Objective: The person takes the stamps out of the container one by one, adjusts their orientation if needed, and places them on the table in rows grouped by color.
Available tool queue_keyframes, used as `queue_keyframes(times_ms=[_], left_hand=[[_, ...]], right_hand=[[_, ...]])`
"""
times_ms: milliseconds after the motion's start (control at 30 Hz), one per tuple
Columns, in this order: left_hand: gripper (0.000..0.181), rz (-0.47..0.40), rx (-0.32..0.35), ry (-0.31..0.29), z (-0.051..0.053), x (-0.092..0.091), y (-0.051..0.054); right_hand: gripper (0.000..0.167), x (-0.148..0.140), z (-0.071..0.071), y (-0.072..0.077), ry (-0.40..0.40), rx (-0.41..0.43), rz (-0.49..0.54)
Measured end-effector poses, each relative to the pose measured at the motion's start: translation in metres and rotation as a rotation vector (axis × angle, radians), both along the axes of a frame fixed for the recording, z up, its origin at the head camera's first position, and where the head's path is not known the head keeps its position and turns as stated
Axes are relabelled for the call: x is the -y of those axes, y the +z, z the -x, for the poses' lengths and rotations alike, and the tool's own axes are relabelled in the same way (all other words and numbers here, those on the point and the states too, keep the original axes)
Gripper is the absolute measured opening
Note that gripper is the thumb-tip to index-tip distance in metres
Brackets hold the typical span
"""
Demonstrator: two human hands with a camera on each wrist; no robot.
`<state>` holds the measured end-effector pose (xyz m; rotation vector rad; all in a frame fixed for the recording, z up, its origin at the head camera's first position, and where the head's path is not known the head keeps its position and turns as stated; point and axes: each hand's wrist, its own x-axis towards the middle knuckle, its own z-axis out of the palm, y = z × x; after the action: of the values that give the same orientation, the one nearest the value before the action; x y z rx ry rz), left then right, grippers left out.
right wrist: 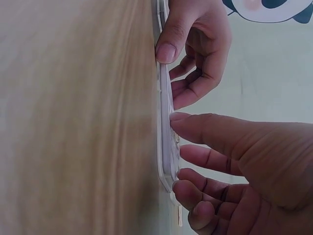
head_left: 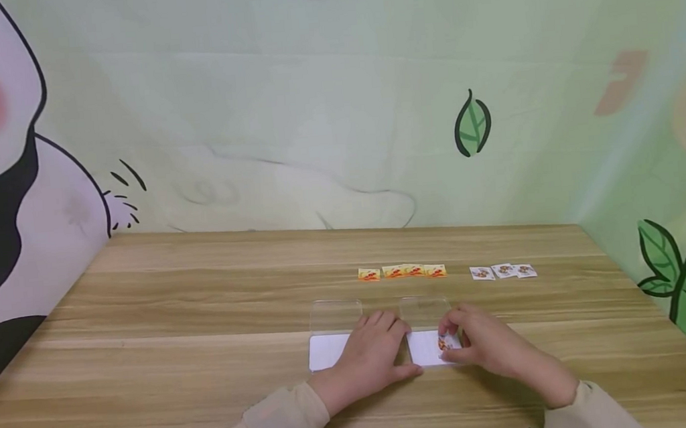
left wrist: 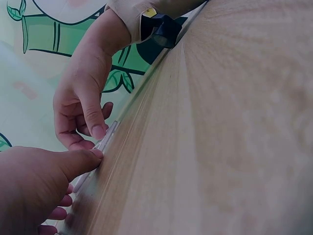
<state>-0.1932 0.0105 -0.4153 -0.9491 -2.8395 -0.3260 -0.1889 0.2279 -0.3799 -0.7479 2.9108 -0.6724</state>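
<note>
Two clear plastic cases lie side by side with their lids folded back, each with a white panel in its near half. On the panel of the right case (head_left: 424,349), my right hand (head_left: 480,341) pinches a small picture card (head_left: 444,343) between thumb and fingers. My left hand (head_left: 372,349) lies between the cases and partly covers the left case (head_left: 327,351). It grips the left end of the right case, thumb at the near edge, fingers towards the far edge. In the right wrist view the left thumb (right wrist: 167,53) presses the case's edge.
Behind the cases, a row of several yellow-and-red picture cards (head_left: 414,271) lies on the wooden table (head_left: 179,354). Three white picture cards (head_left: 503,271) lie to their right. A wall cloth (head_left: 250,114) with a panda and leaves stands at the table's far edge.
</note>
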Motion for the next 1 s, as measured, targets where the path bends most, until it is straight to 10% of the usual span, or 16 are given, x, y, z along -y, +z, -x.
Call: queue_keyframes(times_ms=[1000], left_hand=[[0.057, 0.006, -0.007, 0.005, -0.0008, -0.0004, 0.0013]], right_hand=[[0.028, 0.0004, -0.0007, -0.0011, 0.008, -0.014, 0.02]])
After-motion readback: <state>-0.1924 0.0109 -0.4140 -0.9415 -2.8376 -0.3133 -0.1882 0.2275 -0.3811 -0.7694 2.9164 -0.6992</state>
